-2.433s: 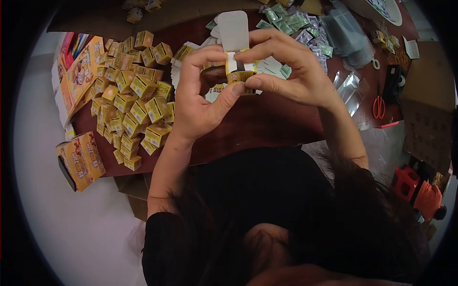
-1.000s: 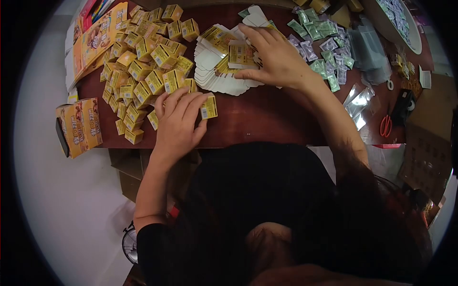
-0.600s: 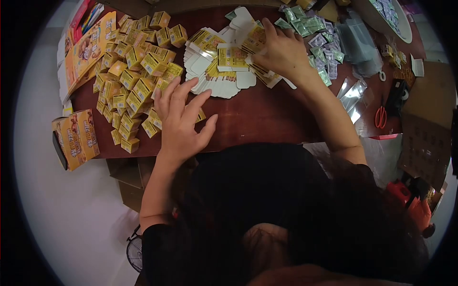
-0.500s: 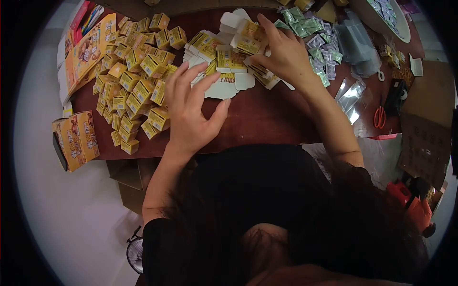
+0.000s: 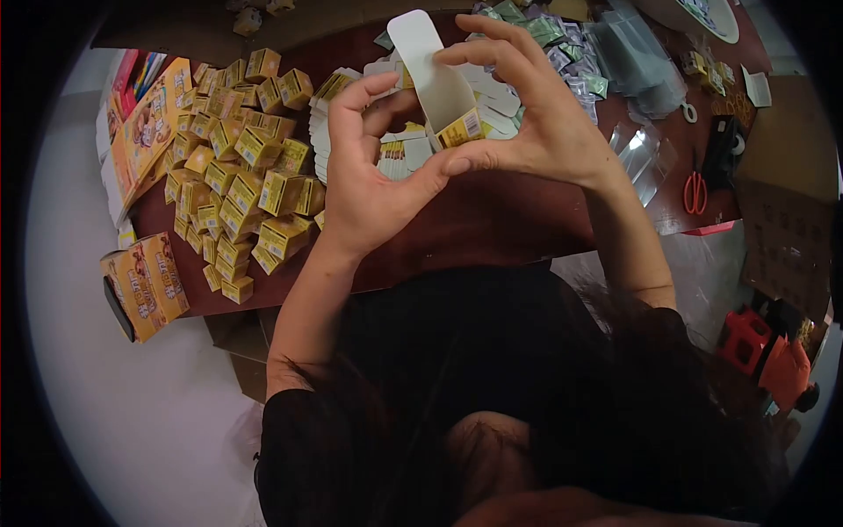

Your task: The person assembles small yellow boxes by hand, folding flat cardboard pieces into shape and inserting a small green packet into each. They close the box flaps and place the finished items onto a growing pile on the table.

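Between my two hands stands a small yellow carton (image 5: pixel 461 130), its long white flap raised and its white inside showing. My right hand (image 5: pixel 558 132) grips the carton, with the thumb along its lower edge and the fingers near the flap. My left hand (image 5: pixel 364 171) curls in from the other side, its thumb meeting the carton's lower corner; some of its fingertips are hidden behind. Under and behind the hands lie flat yellow and white carton blanks (image 5: pixel 391 158), partly covered. Left of my left hand is a heap of folded yellow boxes (image 5: pixel 255 149).
Green and purple sachets (image 5: pixel 558 53) lie at the back right, beside clear plastic sleeves (image 5: pixel 637 66) and a white bowl (image 5: pixel 716 22). Red-handled scissors (image 5: pixel 695 191) rest near the right edge. An orange printed box (image 5: pixel 145 285) stands at the left corner.
A carton has come off the pile of blanks and is opened out between my hands. My right hand moved down and closed on it; my left hand came in toward it.
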The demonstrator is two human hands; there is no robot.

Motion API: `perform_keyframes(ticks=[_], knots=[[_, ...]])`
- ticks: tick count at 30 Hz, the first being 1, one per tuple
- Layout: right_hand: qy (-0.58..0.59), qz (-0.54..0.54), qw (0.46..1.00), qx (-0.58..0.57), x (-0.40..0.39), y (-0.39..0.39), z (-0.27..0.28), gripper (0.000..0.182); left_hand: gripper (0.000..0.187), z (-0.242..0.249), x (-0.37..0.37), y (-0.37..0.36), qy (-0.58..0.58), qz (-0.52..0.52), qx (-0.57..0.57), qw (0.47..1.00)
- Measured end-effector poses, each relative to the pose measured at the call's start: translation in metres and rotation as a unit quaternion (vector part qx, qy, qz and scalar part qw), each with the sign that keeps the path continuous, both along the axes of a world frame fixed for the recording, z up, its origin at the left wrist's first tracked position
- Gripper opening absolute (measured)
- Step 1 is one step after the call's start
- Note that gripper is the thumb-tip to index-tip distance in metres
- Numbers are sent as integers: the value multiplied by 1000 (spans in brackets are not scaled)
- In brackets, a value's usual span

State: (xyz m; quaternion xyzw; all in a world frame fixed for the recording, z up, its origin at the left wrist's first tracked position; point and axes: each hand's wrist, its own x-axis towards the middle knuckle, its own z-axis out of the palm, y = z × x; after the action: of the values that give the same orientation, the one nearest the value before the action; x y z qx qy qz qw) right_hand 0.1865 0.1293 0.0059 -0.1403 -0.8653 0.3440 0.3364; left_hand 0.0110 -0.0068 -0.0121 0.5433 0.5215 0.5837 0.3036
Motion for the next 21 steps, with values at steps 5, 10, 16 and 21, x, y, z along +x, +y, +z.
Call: perform_keyframes(ticks=[5,10,16,21], knots=[[-10,72,996,-46,1,5,-2,79,56,2,-12,-6,94,-41,25,994],[-15,117,989,-86,4,3,-2,59,36,13,-14,-8,136,-48,-3,990],[38,88,982,-161,1,-12,-5,38,41,16,-5,-12,-111,-63,-69,989],[110,113,976,-152,-5,-14,-13,31,46,21,-3,-13,-164,-39,-80,982]])
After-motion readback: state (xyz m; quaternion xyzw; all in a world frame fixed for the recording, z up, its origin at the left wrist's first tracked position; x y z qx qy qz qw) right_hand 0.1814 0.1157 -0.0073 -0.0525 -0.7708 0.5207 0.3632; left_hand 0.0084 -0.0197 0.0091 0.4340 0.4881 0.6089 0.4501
